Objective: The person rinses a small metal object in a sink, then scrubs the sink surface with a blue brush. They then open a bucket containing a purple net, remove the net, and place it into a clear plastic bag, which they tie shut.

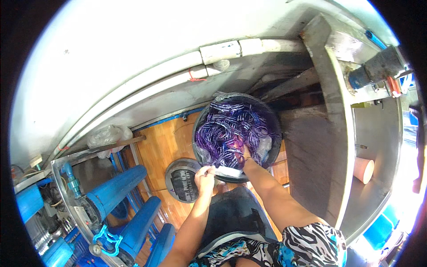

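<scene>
A round black tub (pixel 279 153) stands on the floor in front of me. Inside it lies a tangled heap of purple-and-white printed plastic bands (pixel 222 122), with clear plastic film (pixel 265 144) showing at the right side. My right hand (pixel 239 150) reaches down into the heap; its fingers are sunk among the bands and partly hidden. My left hand (pixel 204 179) is closed at the tub's near left rim. It pinches the end of a white folded strip (pixel 227 171), which extends right over the near rim toward my right wrist.
A round lid (pixel 183 180) with a dark top lies left of the tub. Blue filter cylinders (pixel 118 189) on a metal frame stand at left. White pipes (pixel 155 73) run along the wall. A metal sink unit (pixel 340 147) and an orange cup (pixel 364 171) are at right.
</scene>
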Available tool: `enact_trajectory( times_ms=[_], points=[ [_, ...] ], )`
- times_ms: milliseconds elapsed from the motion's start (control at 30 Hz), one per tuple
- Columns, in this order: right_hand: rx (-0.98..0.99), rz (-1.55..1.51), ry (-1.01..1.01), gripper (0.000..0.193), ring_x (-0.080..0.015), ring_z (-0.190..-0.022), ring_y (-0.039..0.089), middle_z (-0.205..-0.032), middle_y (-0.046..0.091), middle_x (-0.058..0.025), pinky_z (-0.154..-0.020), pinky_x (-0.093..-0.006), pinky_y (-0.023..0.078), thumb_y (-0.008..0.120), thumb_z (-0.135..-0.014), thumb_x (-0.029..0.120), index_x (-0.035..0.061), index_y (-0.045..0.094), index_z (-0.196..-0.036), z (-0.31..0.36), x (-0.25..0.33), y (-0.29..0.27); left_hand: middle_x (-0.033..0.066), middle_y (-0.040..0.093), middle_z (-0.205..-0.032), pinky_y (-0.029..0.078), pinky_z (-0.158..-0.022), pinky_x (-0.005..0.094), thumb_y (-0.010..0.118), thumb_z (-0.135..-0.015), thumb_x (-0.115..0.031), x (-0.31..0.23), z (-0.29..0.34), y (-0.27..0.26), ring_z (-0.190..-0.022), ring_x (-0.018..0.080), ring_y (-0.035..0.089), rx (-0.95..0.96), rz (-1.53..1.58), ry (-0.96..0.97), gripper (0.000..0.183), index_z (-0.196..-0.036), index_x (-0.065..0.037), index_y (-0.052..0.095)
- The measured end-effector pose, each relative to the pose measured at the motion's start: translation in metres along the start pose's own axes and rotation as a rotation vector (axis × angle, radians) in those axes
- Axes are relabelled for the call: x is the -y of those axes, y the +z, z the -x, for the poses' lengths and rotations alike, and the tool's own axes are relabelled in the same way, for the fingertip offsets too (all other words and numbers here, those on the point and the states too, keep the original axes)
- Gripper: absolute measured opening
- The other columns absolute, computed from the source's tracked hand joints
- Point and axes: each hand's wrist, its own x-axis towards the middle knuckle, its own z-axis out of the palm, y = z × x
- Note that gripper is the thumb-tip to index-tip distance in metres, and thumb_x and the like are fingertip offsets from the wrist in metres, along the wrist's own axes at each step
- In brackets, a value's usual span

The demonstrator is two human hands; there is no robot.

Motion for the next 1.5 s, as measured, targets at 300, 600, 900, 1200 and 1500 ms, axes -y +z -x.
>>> enact_trajectory(
  times_ms=[300,600,900,1200,1500],
  points=[
    [0.015,0.006,-0.014,0.04,-0.0282,-0.103,0.06,-0.113,0.062,-0.0105,-0.096,-0.0427,0.045,0.046,-0.088,0.028,0.0085,0.054,-0.122,-0.004,0.016,0.004,0.015,0.063,-0.078,0.048,-0.074,0.037,0.055,-0.079,0.0,-0.009,-0.011,0.058,-0.074,0.0306,0.061,-0.032,-0.157,0.515,0.009,-0.087,0.0,0.058],
    [-0.091,0.004,-0.034,0.039,-0.028,-0.096,0.064,-0.105,0.066,-0.0108,-0.093,-0.0416,0.048,0.048,-0.087,0.026,0.007,0.055,-0.12,0.008,0.018,-0.019,0.0217,0.066,-0.075,0.047,-0.069,0.0452,0.076,-0.07,-0.045,-0.015,-0.087,0.098,-0.072,0.0363,0.064,0.084,-0.715,0.297,0.054,-0.076,0.006,0.06],
    [0.204,-0.347,-0.158,0.056,-0.0353,-0.119,0.052,-0.129,0.054,-0.0218,-0.105,-0.0374,0.04,0.066,-0.055,-0.01,0.0079,0.068,-0.108,0.042,0.065,-0.179,0.023,0.067,-0.09,0.05,-0.079,0.0427,0.082,-0.063,-0.024,-0.011,-0.09,0.087,-0.088,0.0389,0.065,-0.093,-0.683,0.155,0.044,-0.091,0.004,0.061],
    [0.114,0.052,0.123,0.04,-0.0387,-0.119,0.049,-0.135,0.047,-0.0191,-0.099,-0.042,0.043,0.065,-0.074,0.01,0.0156,0.067,-0.113,0.061,0.132,-0.275,0.0203,0.066,-0.106,0.051,-0.087,0.0431,0.084,-0.062,-0.031,-0.077,-0.053,0.082,-0.1,0.0359,0.064,-0.127,-0.811,-0.106,0.056,-0.106,-0.002,0.064],
    [-0.321,-0.2,0.195,0.063,-0.0374,-0.1,0.057,-0.107,0.057,-0.0208,-0.082,-0.0429,0.048,0.082,-0.062,0.015,0.0083,0.059,-0.12,0.079,0.13,-0.26,0.0195,0.064,-0.091,0.049,-0.077,0.045,0.077,-0.071,-0.024,-0.081,-0.032,0.06,-0.088,0.0377,0.063,-0.104,-0.754,0.239,0.029,-0.082,-0.002,0.062]
  ],
)
